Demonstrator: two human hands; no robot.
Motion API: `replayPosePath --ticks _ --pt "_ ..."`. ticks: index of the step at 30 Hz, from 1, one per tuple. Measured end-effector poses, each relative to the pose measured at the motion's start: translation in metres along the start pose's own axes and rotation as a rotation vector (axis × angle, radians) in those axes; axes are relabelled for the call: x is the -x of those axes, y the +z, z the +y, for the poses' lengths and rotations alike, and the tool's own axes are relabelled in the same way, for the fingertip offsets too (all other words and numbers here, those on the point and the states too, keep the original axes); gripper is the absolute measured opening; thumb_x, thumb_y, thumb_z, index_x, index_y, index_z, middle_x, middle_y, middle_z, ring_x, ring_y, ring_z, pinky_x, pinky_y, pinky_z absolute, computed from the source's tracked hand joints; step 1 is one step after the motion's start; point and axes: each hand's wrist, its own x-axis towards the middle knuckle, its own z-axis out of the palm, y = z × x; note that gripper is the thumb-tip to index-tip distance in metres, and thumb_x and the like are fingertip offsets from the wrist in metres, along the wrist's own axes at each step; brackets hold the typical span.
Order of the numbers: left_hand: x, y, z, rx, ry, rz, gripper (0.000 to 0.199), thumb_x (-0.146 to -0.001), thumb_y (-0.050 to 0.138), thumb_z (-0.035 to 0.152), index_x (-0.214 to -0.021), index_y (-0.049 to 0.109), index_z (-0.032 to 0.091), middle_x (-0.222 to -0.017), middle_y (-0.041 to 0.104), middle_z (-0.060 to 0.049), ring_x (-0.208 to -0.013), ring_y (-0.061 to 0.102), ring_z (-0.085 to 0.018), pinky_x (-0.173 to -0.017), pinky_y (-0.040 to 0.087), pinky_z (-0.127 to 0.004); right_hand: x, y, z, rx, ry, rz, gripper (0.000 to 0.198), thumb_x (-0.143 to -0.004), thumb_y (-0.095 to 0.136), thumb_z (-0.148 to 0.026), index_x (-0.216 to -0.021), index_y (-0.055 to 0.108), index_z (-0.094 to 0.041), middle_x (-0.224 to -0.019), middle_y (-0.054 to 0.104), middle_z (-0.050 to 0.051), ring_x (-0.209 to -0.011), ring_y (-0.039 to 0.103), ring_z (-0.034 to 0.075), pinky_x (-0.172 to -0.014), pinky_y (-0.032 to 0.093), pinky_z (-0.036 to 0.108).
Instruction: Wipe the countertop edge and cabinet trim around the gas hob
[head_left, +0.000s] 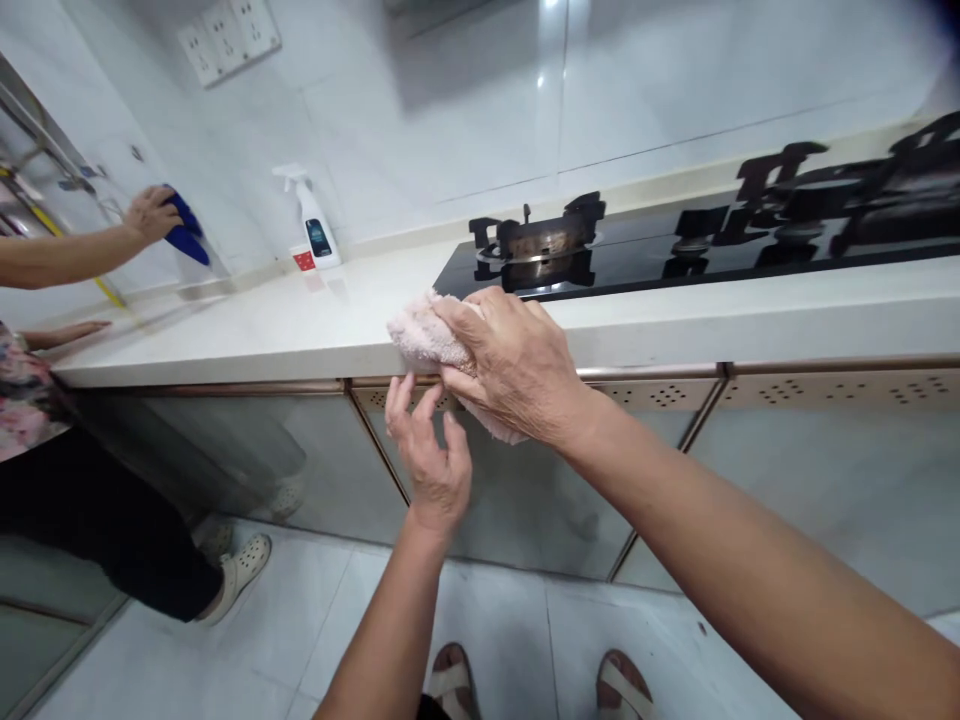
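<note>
A pale pink cleaning cloth (424,330) is bunched under my right hand (517,360), whose fingers grip it against the front edge of the white countertop (337,315). Part of the cloth hangs below my palm. My left hand (431,450) is raised just below and left of it, in front of the cabinet fronts, with its fingers apart and nothing in them. Close behind the cloth lies the black glass gas hob (637,245), with a burner (541,238) at its near left corner.
A white spray bottle (319,230) stands against the wall, a small red-and-white item (303,259) beside it. At the left, another person's hand (152,214) presses a blue cloth (186,228) to the wall. Grey cabinet doors (525,500) run below the countertop.
</note>
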Motion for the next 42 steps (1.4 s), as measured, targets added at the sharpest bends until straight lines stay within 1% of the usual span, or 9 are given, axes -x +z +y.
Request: replayPosePath --ticks 4,8,13,19,22,25,31,36,42 --pt "-0.047 0.011 -0.002 -0.089 0.14 -0.004 0.016 -0.097 0.052 0.024 -0.111 0.06 0.02 -0.13 0.057 -0.014 -0.134 0.049 -0.027 -0.113 0.04 -0.05 0.009 -0.003 0.021 0.021 0.039 0.111 0.051 -0.094 0.057 -0.048 -0.137 0.053 -0.021 -0.106 0.061 0.01 -0.095 0.051 0.025 -0.08 0.036 0.037" --pt "-0.076 0.024 0.013 -0.103 0.262 -0.126 0.015 -0.097 0.053 0.03 -0.104 0.062 0.021 -0.127 0.06 -0.014 -0.127 0.052 -0.027 -0.11 0.039 -0.046 0.029 -0.018 0.054 0.081 0.104 0.21 0.048 -0.094 0.052 -0.049 -0.13 0.059 -0.019 -0.097 0.063 0.009 -0.09 0.052 0.025 -0.079 0.036 0.037" --pt "-0.078 0.042 0.026 -0.142 0.212 -0.248 0.029 -0.098 0.05 0.037 -0.117 0.064 0.02 -0.113 0.066 -0.012 -0.113 0.056 -0.027 -0.107 0.034 -0.044 0.067 -0.061 0.109 0.122 0.235 0.148 0.043 -0.093 0.047 -0.046 -0.124 0.063 -0.022 -0.103 0.067 0.011 -0.096 0.057 0.028 -0.082 0.042 0.041" --pt "-0.07 0.057 0.022 -0.162 0.191 -0.15 0.031 -0.095 0.053 0.037 -0.115 0.069 0.02 -0.108 0.066 -0.012 -0.108 0.056 -0.026 -0.106 0.033 -0.044 0.097 -0.107 0.158 0.165 0.47 0.146 0.032 -0.091 0.045 -0.043 -0.108 0.064 -0.025 -0.104 0.067 0.015 -0.098 0.06 0.034 -0.078 0.044 0.046" --pt "-0.069 0.059 0.02 -0.148 0.199 -0.141 0.031 -0.095 0.053 0.036 -0.116 0.07 0.02 -0.108 0.066 -0.012 -0.108 0.055 -0.026 -0.106 0.032 -0.044 0.082 -0.113 0.15 0.21 0.576 0.008 0.026 -0.09 0.046 -0.045 -0.094 0.062 -0.025 -0.093 0.067 0.014 -0.088 0.06 0.032 -0.073 0.044 0.046" --pt "-0.069 0.06 0.019 -0.15 0.191 -0.151 0.031 -0.095 0.053 0.035 -0.117 0.07 0.02 -0.109 0.066 -0.012 -0.109 0.055 -0.026 -0.107 0.032 -0.045 0.052 -0.104 0.112 0.191 0.559 -0.149 0.033 -0.092 0.042 -0.052 -0.09 0.061 -0.025 -0.088 0.066 0.012 -0.077 0.058 0.028 -0.068 0.044 0.044" --pt "-0.072 0.06 0.014 -0.218 0.155 -0.184 0.033 -0.095 0.047 0.036 -0.11 0.068 0.016 -0.108 0.067 -0.015 -0.106 0.056 -0.028 -0.103 0.034 -0.045 -0.007 -0.063 0.038 0.01 0.376 -0.208 0.047 -0.096 0.04 -0.057 -0.12 0.062 -0.023 -0.117 0.067 0.015 -0.104 0.061 0.032 -0.088 0.045 0.049" --pt "-0.078 0.052 0.016 -0.235 0.118 -0.272 0.035 -0.095 0.046 0.038 -0.113 0.066 0.016 -0.112 0.066 -0.017 -0.111 0.055 -0.03 -0.105 0.034 -0.046 -0.017 -0.059 0.055 -0.151 0.427 -0.285 0.053 -0.094 0.039 -0.062 -0.118 0.065 -0.021 -0.126 0.063 0.016 -0.114 0.059 0.034 -0.095 0.044 0.049" --pt "-0.084 0.046 0.024 -0.216 0.083 -0.302 0.035 -0.095 0.048 0.038 -0.118 0.066 0.018 -0.115 0.065 -0.015 -0.115 0.053 -0.031 -0.109 0.031 -0.047 0.024 -0.102 0.116 -0.022 0.549 -0.25 0.052 -0.095 0.039 -0.059 -0.113 0.067 -0.019 -0.122 0.066 0.018 -0.11 0.062 0.034 -0.092 0.046 0.048"
